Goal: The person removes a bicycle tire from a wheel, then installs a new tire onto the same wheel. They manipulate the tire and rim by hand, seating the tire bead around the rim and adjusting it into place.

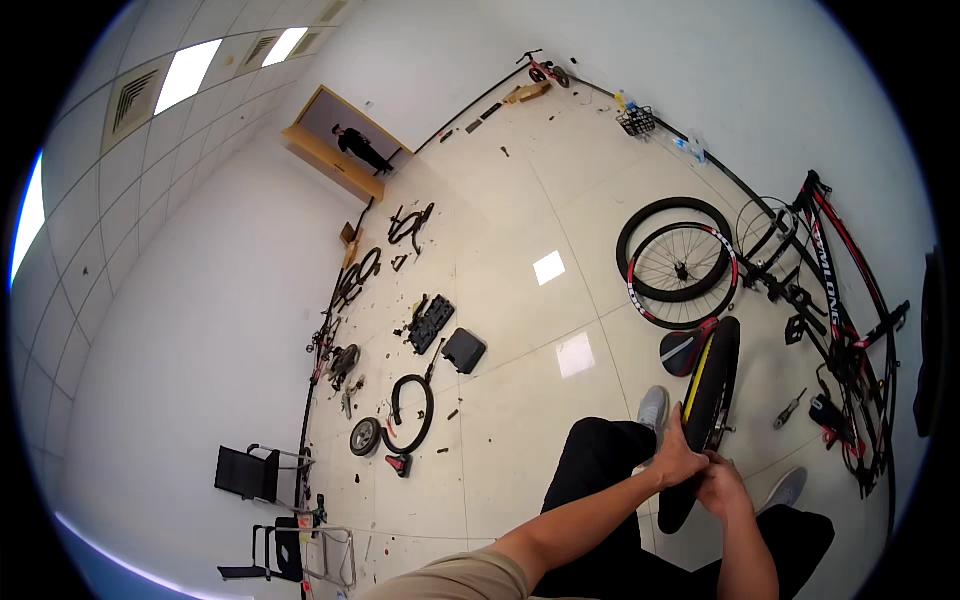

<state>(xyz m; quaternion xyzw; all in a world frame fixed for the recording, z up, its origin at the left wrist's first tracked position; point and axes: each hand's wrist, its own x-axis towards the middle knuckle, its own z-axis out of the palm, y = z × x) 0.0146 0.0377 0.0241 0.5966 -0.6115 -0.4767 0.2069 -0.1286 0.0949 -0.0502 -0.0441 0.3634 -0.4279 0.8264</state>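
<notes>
An upright wheel (722, 385) with a black tyre and yellow rim stands between my legs at the lower right. My left hand (676, 460) grips its near left side, thumb raised along the tyre. Just right of it, my right hand (722, 488) is closed on the same wheel, fingers meeting near my left hand; their tips are partly hidden. Beyond the wheel lies a red and black saddle (685, 350), and a screwdriver (788, 410) is on the tiles to the right.
A red-black bike frame (830, 270) and loose wheels (675, 215) lie at right. Scattered parts, an open toolbox (430, 322), a closed case (465, 350) and tyres (420, 380) lie left. Two chairs (255, 470) line the left wall. A person (362, 150) stands in the doorway.
</notes>
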